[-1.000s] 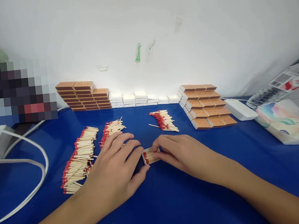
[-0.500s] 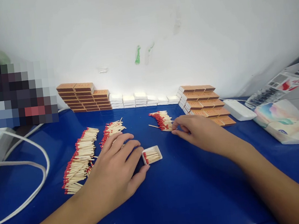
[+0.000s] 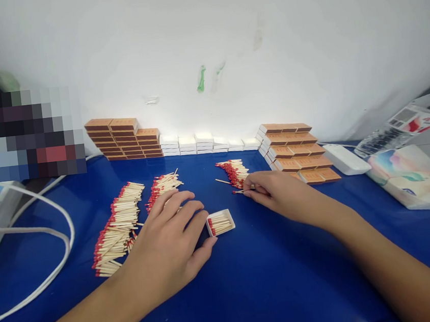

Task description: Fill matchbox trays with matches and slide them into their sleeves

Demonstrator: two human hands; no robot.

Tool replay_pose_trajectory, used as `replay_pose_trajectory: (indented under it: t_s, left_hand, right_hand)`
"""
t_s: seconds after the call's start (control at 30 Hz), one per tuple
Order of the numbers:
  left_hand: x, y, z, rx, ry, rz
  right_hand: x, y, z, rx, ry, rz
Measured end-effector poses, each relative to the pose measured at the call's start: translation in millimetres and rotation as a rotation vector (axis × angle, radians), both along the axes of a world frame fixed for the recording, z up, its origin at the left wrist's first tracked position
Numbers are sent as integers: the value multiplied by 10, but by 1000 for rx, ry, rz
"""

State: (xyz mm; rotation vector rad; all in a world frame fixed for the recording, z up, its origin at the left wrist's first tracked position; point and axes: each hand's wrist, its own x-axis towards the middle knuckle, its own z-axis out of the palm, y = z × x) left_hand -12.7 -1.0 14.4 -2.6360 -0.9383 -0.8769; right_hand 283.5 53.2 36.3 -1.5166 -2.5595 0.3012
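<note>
A white matchbox tray (image 3: 232, 220) with several red-headed matches (image 3: 220, 224) in it rests on the blue table. My left hand (image 3: 173, 237) steadies it from the left, index fingertip at the far corner and thumb at the near one; the other fingers are curved and apart. Between thumb and fingertips, my right hand (image 3: 266, 191) pinches a match (image 3: 238, 192), its red head pointing left. This hand is just in front of a small pile of matches (image 3: 235, 171). Two larger match piles lie left, one a long row (image 3: 117, 222), the other (image 3: 162, 187) partly behind my left hand.
Brown matchboxes (image 3: 122, 140) are stacked at the back left, more (image 3: 294, 150) at the back right in steps. White trays (image 3: 188, 146) line the wall between them. White cables (image 3: 66, 223) curve at left; a white block (image 3: 347, 159) and a tissue pack (image 3: 409, 176) sit right.
My right hand has drawn slightly back towards me with a match, separating it from the small pile. My left hand stays at the tray. The view has shifted slightly.
</note>
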Motion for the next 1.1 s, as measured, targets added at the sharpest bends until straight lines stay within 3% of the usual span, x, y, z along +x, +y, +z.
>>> replay_pose_trajectory:
  t_s: [0.7,1.1]
  left_hand:
    - [-5,3,-3,0,6,15]
    - [-6,4,-17,-8,4,10]
  right_hand:
    - [27,-6,1,-11,72,37]
    - [-77,-99,73,-118,170,32]
